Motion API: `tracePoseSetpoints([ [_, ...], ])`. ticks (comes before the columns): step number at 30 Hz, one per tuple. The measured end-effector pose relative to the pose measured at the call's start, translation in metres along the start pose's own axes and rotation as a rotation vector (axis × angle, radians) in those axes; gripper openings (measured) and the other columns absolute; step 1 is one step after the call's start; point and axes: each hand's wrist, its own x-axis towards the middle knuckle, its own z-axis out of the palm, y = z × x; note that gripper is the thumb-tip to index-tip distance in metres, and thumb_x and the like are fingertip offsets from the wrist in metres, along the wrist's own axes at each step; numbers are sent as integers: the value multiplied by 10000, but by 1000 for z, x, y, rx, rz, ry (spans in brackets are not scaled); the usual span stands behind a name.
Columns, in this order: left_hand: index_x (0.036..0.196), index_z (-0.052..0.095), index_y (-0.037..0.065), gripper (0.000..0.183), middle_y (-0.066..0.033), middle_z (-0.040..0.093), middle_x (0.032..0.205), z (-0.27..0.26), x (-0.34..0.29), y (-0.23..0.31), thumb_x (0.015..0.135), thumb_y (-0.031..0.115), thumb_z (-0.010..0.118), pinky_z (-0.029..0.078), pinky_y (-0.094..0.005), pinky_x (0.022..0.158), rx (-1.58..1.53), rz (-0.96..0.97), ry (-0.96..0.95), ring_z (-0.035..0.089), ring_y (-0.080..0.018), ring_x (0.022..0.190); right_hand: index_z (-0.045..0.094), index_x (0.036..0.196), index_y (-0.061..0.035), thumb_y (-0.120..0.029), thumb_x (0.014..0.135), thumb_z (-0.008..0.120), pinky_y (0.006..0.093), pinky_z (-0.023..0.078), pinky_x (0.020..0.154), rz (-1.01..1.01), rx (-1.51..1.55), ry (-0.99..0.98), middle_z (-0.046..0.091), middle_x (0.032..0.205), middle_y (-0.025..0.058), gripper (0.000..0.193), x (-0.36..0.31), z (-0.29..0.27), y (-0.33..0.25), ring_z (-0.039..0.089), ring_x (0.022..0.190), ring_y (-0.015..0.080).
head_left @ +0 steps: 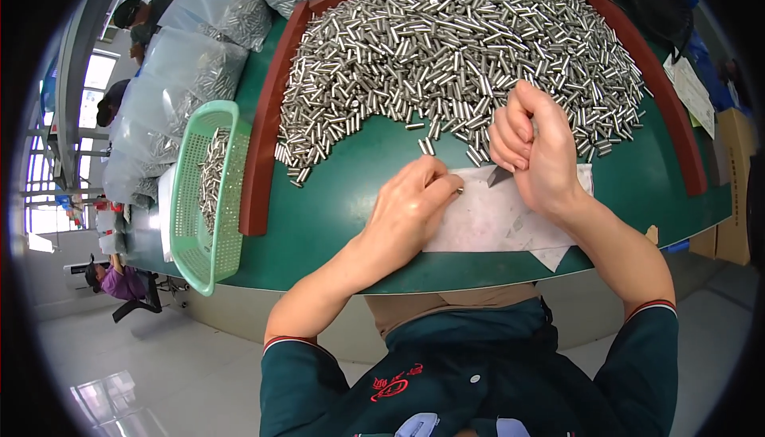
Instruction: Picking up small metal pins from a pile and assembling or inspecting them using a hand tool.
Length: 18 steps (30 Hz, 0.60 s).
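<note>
Steel pins (446,47) heaped on the green tabletop (335,198); left hand (406,214) pinches one over white paper (494,218), right hand (534,146) fisted on a blade. Inspecting; next needs fresh pins.

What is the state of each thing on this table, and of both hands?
Left hand: closed, pinching a small metal pin.
Right hand: fisted around a small blade.
Metal pins: loose in a big heap.
Green basket: partly filled with pins.
White paper sheet: flat under the hands.
Plastic bags: full, lying stacked.
</note>
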Motion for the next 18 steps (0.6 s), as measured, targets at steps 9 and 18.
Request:
tracePoseSetpoints([
  [9, 795, 587, 13, 132, -89, 511, 742, 2, 0, 2, 676, 22, 643, 428, -328, 549, -16, -114, -5, 520, -245, 642, 277, 524, -122, -268, 898, 269, 223, 192, 399, -95, 111, -172, 243, 425, -27, 401, -14, 6, 10, 180, 385, 78],
  [18, 782, 590, 1, 129, -82, 539, 723, 5, 1, 5, 678, 29, 660, 425, -302, 494, -49, -178, 14, 521, -199, 552, 278, 527, -112, -244, 885, 295, 227, 165, 375, -104, 113, -99, 243, 426, -23, 383, -14, 8, 16, 177, 386, 73],
])
